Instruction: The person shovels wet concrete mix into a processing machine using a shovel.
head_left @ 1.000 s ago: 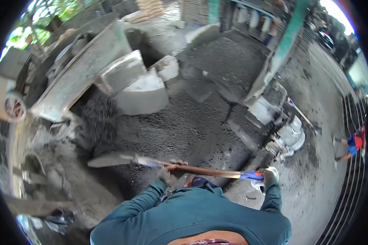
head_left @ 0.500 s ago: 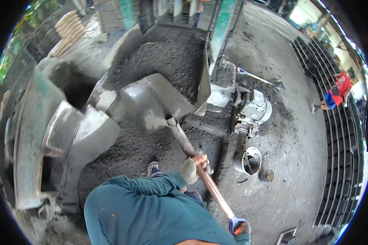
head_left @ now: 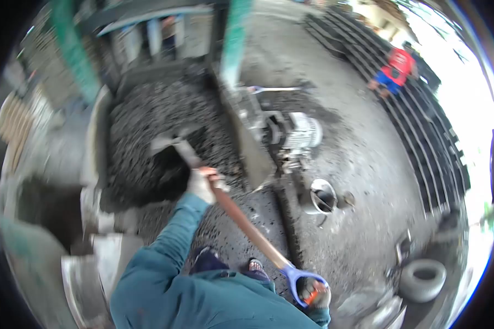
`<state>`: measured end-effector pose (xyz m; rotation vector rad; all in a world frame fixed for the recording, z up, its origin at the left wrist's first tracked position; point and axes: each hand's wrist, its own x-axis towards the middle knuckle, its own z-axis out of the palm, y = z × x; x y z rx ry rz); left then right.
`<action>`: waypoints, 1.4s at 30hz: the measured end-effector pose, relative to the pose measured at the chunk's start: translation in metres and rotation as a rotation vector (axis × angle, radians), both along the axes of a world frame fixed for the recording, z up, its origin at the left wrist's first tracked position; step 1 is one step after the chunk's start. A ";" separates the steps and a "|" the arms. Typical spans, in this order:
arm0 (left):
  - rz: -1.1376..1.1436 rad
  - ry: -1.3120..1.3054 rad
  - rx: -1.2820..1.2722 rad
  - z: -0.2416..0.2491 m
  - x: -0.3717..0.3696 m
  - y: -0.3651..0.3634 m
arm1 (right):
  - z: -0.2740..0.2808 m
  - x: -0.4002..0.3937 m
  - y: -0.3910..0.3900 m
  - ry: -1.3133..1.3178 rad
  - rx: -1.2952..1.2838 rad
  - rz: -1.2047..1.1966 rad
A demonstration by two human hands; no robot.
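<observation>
A shovel with a brown shaft slants across the middle of the view, its blade down in the dark, crumbly mix inside the metal trough. My left hand, gloved, is wrapped round the shaft not far above the blade. At the shovel's other end, my right hand grips the blue D-shaped handle, close to my body. Much of the blade is blurred and partly sunk in the mix.
A motor stands right of the trough, with a bucket nearer me. Another shovel lies on the floor behind. A person in a red shirt is by the dark stacked rows. A tire lies lower right. An opening shows at left.
The shovel blade has moved forward from above the trough's near edge into the mix, and my left arm has stretched out. The whole view has swung to the right.
</observation>
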<state>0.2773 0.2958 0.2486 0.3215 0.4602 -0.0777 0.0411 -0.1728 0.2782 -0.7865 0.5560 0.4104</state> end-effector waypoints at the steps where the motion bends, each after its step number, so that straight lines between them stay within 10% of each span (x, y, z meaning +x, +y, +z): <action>1: 0.027 0.007 0.096 0.004 0.013 0.018 | 0.013 0.004 0.031 -0.005 0.009 -0.029; 5: 0.129 -0.047 0.265 0.024 0.056 0.080 | 0.069 0.005 0.114 -0.301 -0.264 -0.017; 11: 0.045 -0.077 0.166 0.077 -0.016 -0.003 | 0.133 -0.027 0.014 -0.370 -0.468 -0.067; 19: -0.163 -0.246 0.064 0.055 -0.135 -0.166 | -0.031 -0.138 -0.154 -0.102 -0.509 -0.260; 29: -0.409 -0.095 -0.125 0.005 -0.288 -0.326 | -0.021 -0.318 -0.253 0.153 -0.558 -0.296; 42: -0.469 -0.044 -0.173 -0.009 -0.245 -0.251 | 0.030 -0.324 -0.200 0.324 -0.738 -0.365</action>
